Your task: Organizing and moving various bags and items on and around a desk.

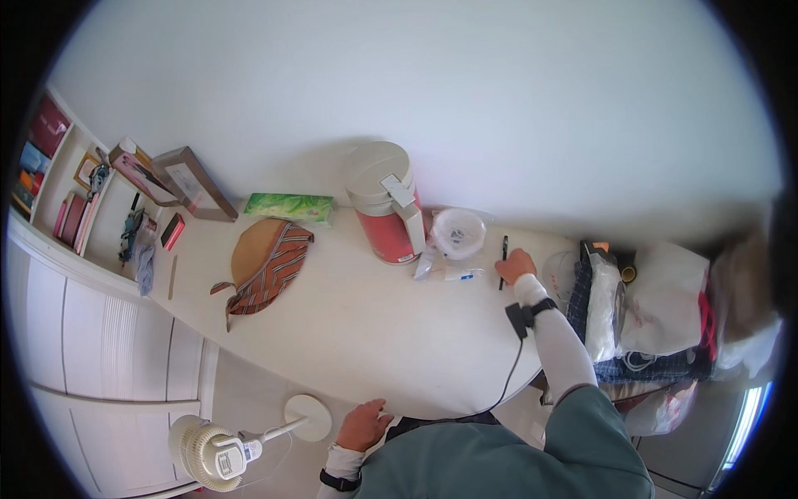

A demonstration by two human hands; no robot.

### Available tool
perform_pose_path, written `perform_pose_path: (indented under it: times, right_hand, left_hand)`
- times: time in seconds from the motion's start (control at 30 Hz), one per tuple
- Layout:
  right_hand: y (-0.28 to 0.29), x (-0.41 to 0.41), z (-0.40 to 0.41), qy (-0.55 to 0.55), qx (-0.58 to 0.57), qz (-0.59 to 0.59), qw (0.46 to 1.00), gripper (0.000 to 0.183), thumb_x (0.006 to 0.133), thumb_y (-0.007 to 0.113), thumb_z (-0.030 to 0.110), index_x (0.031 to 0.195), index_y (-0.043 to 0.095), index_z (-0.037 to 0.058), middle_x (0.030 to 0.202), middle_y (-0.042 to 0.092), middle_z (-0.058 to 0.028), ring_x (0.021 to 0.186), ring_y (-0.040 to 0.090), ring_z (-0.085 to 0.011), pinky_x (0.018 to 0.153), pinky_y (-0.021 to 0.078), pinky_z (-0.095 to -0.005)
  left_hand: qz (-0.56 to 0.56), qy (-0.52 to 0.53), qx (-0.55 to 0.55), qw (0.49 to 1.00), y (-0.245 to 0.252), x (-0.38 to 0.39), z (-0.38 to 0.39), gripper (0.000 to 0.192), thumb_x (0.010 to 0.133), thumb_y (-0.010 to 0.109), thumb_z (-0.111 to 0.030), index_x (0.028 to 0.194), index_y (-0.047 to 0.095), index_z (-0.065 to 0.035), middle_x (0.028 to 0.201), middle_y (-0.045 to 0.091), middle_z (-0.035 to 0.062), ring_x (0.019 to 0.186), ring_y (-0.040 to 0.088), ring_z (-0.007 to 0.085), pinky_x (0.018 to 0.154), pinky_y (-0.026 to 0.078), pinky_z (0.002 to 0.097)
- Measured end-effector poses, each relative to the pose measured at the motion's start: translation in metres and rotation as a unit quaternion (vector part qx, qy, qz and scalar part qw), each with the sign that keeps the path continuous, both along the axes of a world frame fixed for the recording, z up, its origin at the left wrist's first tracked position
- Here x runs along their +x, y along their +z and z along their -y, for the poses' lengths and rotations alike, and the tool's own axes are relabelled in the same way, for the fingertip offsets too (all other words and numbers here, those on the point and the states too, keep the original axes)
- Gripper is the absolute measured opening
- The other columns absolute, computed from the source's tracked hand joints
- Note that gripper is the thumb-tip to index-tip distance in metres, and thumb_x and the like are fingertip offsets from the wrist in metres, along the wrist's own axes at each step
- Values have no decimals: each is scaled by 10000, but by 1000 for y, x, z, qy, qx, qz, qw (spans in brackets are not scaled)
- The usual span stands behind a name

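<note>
At the right part of the white table (pixel 386 330), my right hand (pixel 516 266) has its curled fingers around the middle of a black pen (pixel 504 246). Both ends of the pen show, one beyond the fingers and one nearer to me. To the left of that hand lies a clear plastic bag with round white plastic lids or bowls (pixel 458 234). A flat clear packet (pixel 461 273) with a blue mark sits just in front of it. My left hand (pixel 363 426) is low by the table's near edge, fingers apart, holding nothing.
A red and grey vacuum jug (pixel 389 212) stands near the wall. Leftward are a green tissue pack (pixel 290 207), a striped brown cap (pixel 271 268) and picture frames (pixel 194 185). Bulky bags (pixel 664 299) crowd the right. A white fan (pixel 215 455) stands at lower left.
</note>
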State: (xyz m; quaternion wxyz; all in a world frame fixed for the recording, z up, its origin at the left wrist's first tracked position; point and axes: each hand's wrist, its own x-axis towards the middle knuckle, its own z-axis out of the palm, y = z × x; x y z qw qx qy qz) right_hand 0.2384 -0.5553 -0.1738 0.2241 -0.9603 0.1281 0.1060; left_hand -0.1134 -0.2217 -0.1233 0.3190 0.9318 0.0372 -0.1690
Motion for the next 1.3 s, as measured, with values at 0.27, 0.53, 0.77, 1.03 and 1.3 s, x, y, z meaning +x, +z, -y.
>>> perform_pose_path:
  times: [0.27, 0.53, 0.77, 1.03, 1.3]
  right_hand:
    - [0, -140, -32, 210, 186, 89, 956, 158, 769, 632, 150, 766, 552, 13, 637, 611, -193, 629, 605, -417, 597, 496, -480]
    - [4, -209, -70, 475, 221, 1, 852, 121, 810, 639, 94, 820, 538, 27, 599, 609, -118, 544, 630, -308, 526, 512, -376]
    - [32, -194, -110, 506, 241, -176, 809, 124, 857, 617, 90, 877, 557, -16, 660, 657, -129, 592, 671, -211, 561, 522, -321]
    - [64, -253, -207, 794, 105, -153, 579, 119, 836, 621, 130, 888, 588, 28, 685, 649, -151, 620, 647, -326, 576, 510, -407]
    - [52, -294, -295, 857, 30, -156, 489, 125, 832, 624, 156, 832, 608, 32, 702, 631, -165, 652, 629, -354, 614, 497, -426]
  left_hand:
    - [41, 76, -148, 985, 2, 20, 4, 326, 875, 640, -240, 1113, 622, -18, 937, 689, 189, 856, 665, 353, 760, 531, 407]
    - [18, 90, -133, 987, -33, 6, 18, 335, 871, 620, -237, 1102, 612, 7, 931, 690, 188, 876, 655, 361, 783, 519, 401]
    - [65, 291, -292, 909, -57, -63, 29, 373, 867, 647, -286, 1107, 615, -2, 945, 687, 191, 878, 668, 338, 794, 520, 412]
    - [209, 521, -563, 606, -47, -93, 50, 387, 933, 625, -202, 1226, 540, 36, 887, 676, 82, 626, 629, 131, 540, 519, 267]
    - [239, 577, -632, 458, -87, -143, 24, 193, 911, 614, -71, 1073, 583, 28, 905, 683, 99, 659, 662, 152, 574, 556, 284]
